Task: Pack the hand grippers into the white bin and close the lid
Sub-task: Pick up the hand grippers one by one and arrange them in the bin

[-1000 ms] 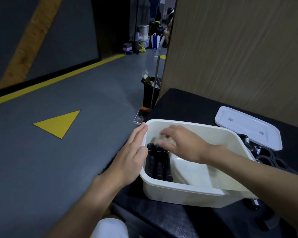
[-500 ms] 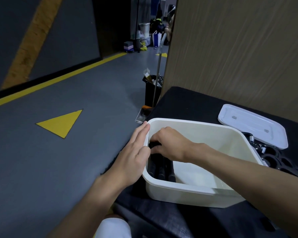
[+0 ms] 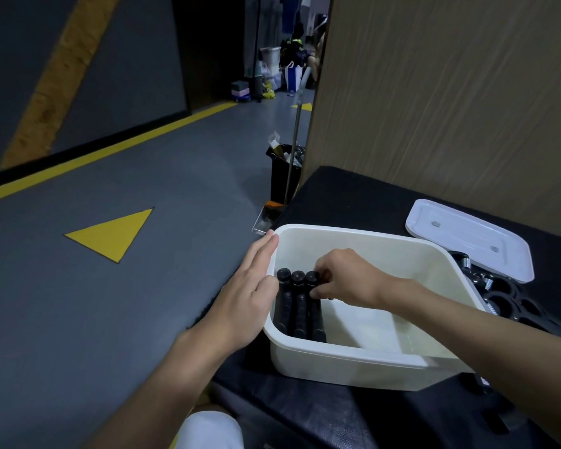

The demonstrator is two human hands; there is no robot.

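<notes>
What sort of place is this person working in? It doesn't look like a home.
Probably a warehouse or workshop hall: a grey floor painted with a yellow line and a yellow triangle, a wood-grain partition behind the black table, and bags and boxes at the far end.

The left hand lies flat, fingers straight, against the outer left wall of the white bin. The right hand reaches inside the bin, fingers curled, pinching the end of a hand gripper.
</notes>
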